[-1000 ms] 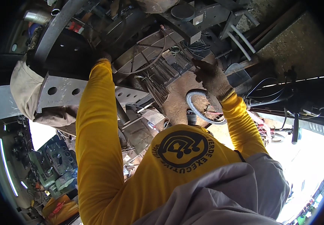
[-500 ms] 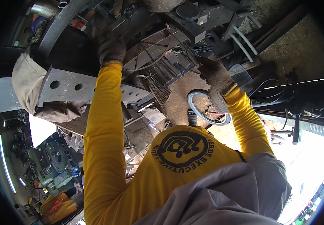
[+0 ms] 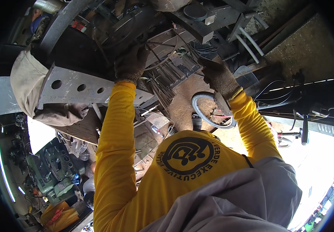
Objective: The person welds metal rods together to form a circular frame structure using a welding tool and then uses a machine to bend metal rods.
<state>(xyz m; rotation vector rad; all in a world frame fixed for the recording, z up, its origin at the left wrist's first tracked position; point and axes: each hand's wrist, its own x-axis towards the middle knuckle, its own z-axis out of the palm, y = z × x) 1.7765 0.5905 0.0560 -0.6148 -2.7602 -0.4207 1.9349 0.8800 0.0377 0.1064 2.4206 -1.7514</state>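
Both my hands wear brown work gloves. My left hand (image 3: pixel 130 65) is up by the dark metalwork, beyond the edge of a steel beam with round holes (image 3: pixel 76 86). Its fingers are curled closed beside a bent metal hoop with rods (image 3: pixel 169 54); shadow hides what they grip. Farther right, my right hand (image 3: pixel 219 78) has its fingers bent together and pointing up and left. A thin dark rod (image 3: pixel 188 43) slants from near the hoop toward those fingers. Whether they hold it is hidden. Below the hands lies a pile of thin metal bars (image 3: pixel 163 83).
A bicycle wheel (image 3: pixel 203 112) and a wire basket (image 3: pixel 247 79) are near my right forearm. A beige cloth (image 3: pixel 26 83) drapes over the beam's left end. Heavy steel pieces (image 3: pixel 198 27) stand at the far side. A green machine (image 3: pixel 53 166) is at lower left.
My left hand has moved right and a little nearer, closer to the hoop. My right hand has shifted only slightly left.
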